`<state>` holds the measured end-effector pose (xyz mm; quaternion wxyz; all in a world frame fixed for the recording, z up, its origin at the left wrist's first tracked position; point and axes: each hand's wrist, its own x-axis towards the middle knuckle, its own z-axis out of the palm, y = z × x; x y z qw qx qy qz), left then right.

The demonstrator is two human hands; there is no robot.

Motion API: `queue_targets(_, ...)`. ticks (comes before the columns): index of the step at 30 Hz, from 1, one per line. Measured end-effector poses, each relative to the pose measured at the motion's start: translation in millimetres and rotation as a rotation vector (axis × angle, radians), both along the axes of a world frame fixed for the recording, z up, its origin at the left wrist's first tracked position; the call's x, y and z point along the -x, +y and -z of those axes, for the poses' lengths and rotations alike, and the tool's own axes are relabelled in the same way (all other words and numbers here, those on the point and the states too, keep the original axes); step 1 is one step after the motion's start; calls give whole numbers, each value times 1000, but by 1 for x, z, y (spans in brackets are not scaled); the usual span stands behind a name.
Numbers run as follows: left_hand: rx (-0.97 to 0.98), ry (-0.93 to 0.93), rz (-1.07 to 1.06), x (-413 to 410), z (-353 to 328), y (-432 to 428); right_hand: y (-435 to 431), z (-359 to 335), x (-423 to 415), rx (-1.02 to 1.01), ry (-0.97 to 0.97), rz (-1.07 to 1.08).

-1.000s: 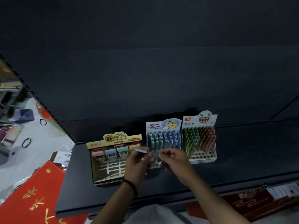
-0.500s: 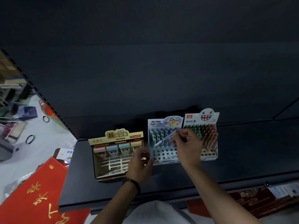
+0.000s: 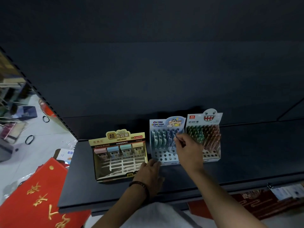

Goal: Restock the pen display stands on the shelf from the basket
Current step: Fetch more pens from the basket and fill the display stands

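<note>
While the left hand [image 3: 148,171] rests spread fingers against the front left corner of the blue pen stand [image 3: 164,156], apparently steadying it, the right hand [image 3: 187,150] pinches what seems a pen [image 3: 173,144] over its back rows, near the rear edge of the shelf [image 3: 246,153].

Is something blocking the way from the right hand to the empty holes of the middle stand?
Nothing visible. The right hand pinches a pen over the middle stand; its front holes lie bare. The left hand rests at the front left corner.
</note>
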<state>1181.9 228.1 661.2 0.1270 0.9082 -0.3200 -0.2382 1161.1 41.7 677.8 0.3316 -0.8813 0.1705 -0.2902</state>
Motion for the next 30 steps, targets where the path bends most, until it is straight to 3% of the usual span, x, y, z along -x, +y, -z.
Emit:
queue_targets(12, -47, -13, 12, -1, 5, -1, -1, 6, -12, 128, 123, -39)
queue_targets(25, 27, 0, -82, 6, -3, 0, -5, -4, 20, -15, 375, -92)
queue_targets(30, 29, 58, 33, 17, -20, -24, -16, -8, 62, -91, 469, -116)
